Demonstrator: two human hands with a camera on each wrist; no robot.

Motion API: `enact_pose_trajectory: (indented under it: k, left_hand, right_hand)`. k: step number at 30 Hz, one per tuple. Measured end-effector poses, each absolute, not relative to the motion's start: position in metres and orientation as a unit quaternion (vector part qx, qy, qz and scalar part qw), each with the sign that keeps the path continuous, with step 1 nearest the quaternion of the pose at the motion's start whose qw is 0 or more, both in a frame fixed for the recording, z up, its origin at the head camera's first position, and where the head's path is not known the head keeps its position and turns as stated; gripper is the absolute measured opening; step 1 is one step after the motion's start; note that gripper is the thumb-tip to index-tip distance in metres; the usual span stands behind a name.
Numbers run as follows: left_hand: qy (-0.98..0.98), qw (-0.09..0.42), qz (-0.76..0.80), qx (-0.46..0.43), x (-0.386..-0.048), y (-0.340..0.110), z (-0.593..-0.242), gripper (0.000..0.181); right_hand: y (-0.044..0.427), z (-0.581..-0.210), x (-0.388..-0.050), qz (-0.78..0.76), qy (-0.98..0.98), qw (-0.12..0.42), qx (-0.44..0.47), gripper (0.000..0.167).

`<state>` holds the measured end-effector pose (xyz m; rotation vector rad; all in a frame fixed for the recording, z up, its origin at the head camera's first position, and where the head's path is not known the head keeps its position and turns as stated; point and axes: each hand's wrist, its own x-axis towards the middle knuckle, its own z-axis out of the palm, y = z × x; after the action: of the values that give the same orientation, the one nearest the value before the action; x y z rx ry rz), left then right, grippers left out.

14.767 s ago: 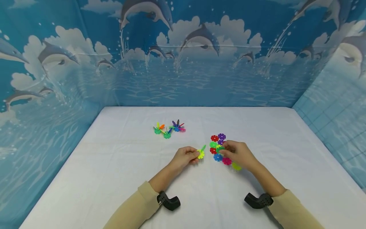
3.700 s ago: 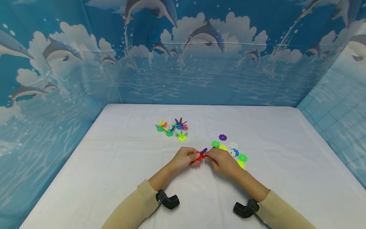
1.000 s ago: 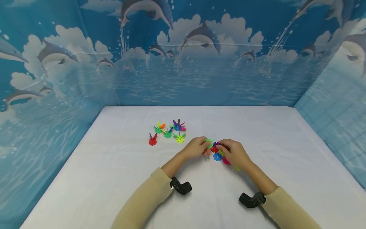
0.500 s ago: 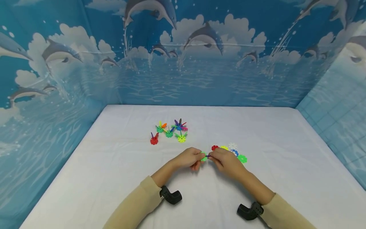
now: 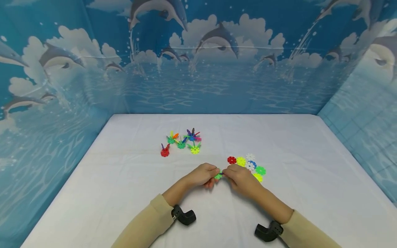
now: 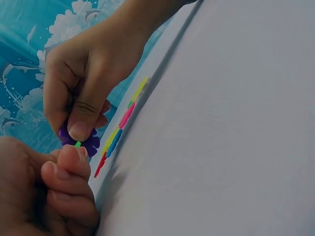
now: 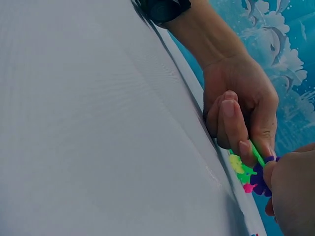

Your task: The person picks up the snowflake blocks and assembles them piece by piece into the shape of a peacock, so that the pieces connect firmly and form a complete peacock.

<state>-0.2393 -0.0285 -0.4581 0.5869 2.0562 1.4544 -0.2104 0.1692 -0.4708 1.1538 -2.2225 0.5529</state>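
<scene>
Above the white table, my left hand (image 5: 203,175) pinches a green flower-shaped interlocking disc (image 5: 218,176) between thumb and fingers. My right hand (image 5: 243,179) pinches a purple interlocking disc (image 6: 91,143), held crosswise against the green one. Their edges meet in the right wrist view, where the green disc (image 7: 257,153) appears edge-on; fingers hide how deep the slots engage. Just beyond my right hand lie loose discs, among them a red disc (image 5: 231,160), a yellow disc (image 5: 241,161) and a green disc (image 5: 261,170).
Joined disc clusters stand farther back on the left: a red-based cluster (image 5: 165,151), a yellow-based cluster (image 5: 195,149), a blue-based cluster (image 5: 192,136) and green-based ones (image 5: 181,144). A dolphin-print curtain (image 5: 198,82) hangs behind the white table (image 5: 124,172).
Both hands have come back from the loose discs with a green and a purple disc, now brought together. Over the longer span, yellow-based and red-based clusters were added at the left.
</scene>
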Motion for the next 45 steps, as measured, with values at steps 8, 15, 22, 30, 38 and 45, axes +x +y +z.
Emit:
enact_pose_trajectory:
  k: [8, 15, 22, 30, 38, 45]
  left_hand:
    - [0.766, 0.26, 0.546, 0.219, -0.239, -0.032, -0.459, 0.035]
    - [0.737, 0.281, 0.571, 0.226, -0.241, -0.032, -0.461, 0.037]
    - [0.703, 0.314, 0.598, 0.224, -0.243, -0.036, -0.458, 0.035]
    - [0.716, 0.306, 0.579, 0.24, -0.243, -0.038, -0.456, 0.033]
    - [0.71, 0.278, 0.589, 0.268, -0.245, -0.036, -0.462, 0.032]
    - [0.706, 0.287, 0.595, 0.258, -0.244, -0.035, -0.462, 0.031]
  right_hand:
    - [0.164, -0.473, -0.21, 0.207, -0.836, 0.278, 0.426, 0.021]
    - [0.167, -0.474, -0.209, 0.255, -0.839, 0.271, 0.397, 0.019]
    - [0.173, -0.479, -0.211, 0.395, -0.829, 0.224, 0.326, 0.015]
    - [0.174, -0.479, -0.215, 0.361, -0.825, 0.257, 0.351, 0.019]
    - [0.171, -0.477, -0.215, 0.337, -0.8, 0.321, 0.38, 0.027]
    - [0.17, -0.479, -0.214, 0.35, -0.805, 0.311, 0.364, 0.025]
